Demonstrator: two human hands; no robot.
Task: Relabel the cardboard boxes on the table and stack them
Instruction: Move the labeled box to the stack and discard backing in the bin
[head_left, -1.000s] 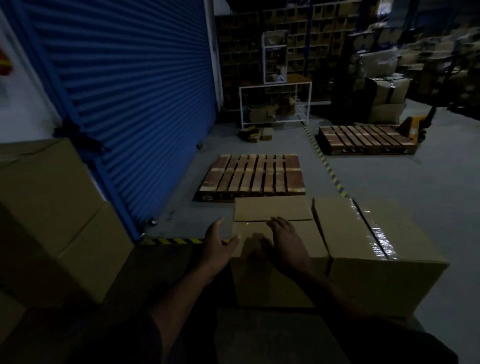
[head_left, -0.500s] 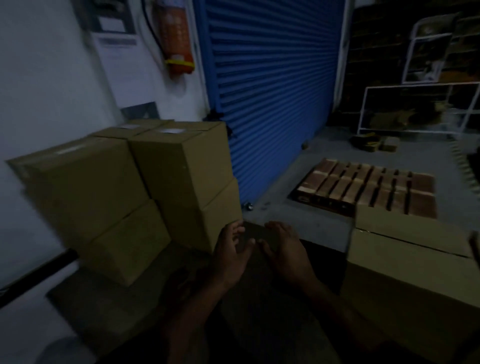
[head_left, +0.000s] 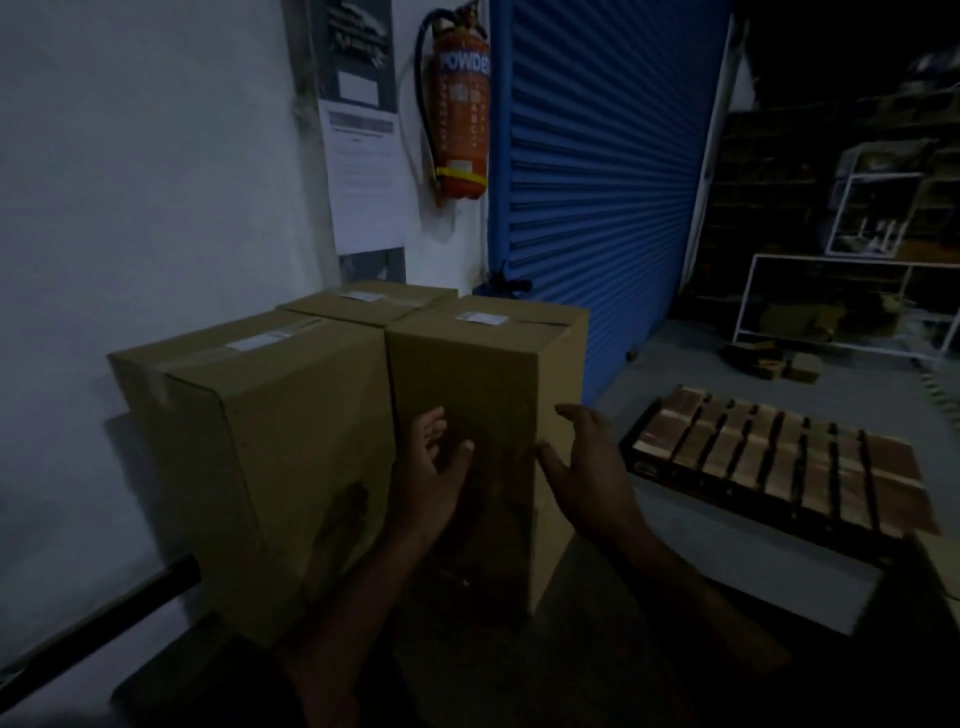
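Your left hand (head_left: 434, 467) and right hand (head_left: 587, 467), fingers loosely spread and empty, flank the tall, matte brown cardboard box (head_left: 483, 374).

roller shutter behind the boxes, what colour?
Blue, with horizontal ribs. The roller shutter shows clearly in the head view.

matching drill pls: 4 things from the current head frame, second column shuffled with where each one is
Things:
1. fire extinguisher
2. wooden pallet
3. right hand
4. roller door

Places:
A. flat on the floor, right of the boxes
B. hung on the white wall, above the boxes
C. at the right front edge of the nearest cardboard box
D. behind the boxes, right of the extinguisher

Pairs: 1-B, 2-A, 3-C, 4-D
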